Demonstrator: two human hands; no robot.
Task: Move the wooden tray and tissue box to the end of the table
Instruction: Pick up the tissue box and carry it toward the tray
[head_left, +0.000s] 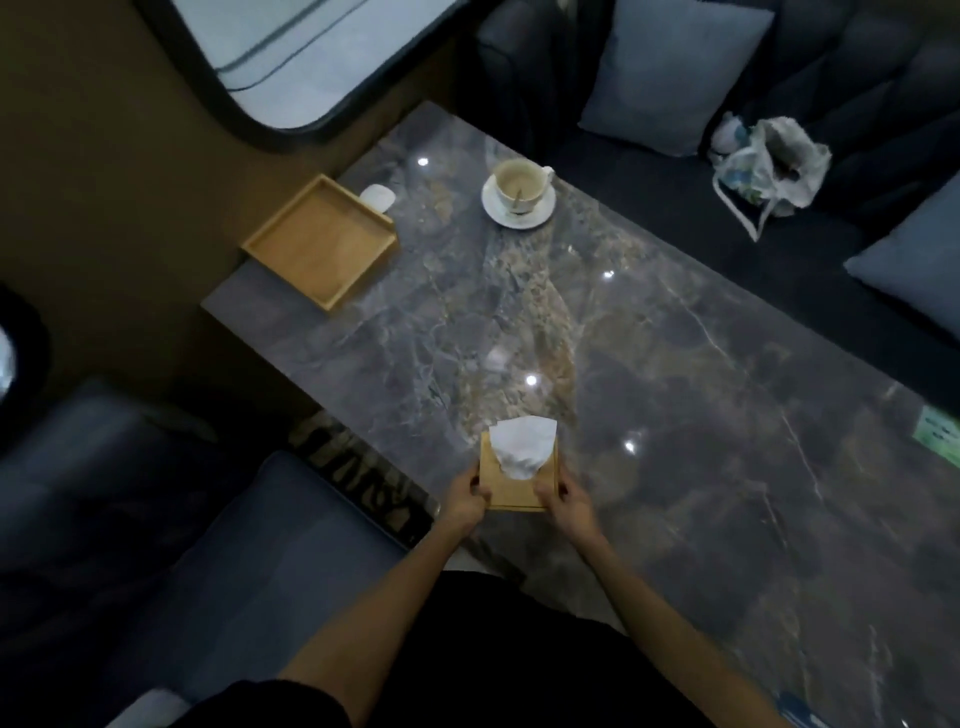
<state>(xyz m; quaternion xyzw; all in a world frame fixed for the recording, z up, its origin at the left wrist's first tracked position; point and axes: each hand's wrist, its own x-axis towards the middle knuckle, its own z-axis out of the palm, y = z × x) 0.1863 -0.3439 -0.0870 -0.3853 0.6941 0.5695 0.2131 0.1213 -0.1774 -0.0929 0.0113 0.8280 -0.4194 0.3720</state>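
Here: tissue box (519, 483), near table (675, 389) edge, gripped between left hand (466, 501) and right hand (567, 506); wooden tray (319, 241) far left, well apart.

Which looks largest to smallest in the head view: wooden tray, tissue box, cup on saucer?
1. wooden tray
2. and 3. unsure: tissue box and cup on saucer look alike in size, and the box is nearer the camera.

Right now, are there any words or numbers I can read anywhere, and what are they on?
None can be read.
Green sticker on the table: it carries print, but too blurred to read.
Tissue box, wooden tray, cup: no writing visible.
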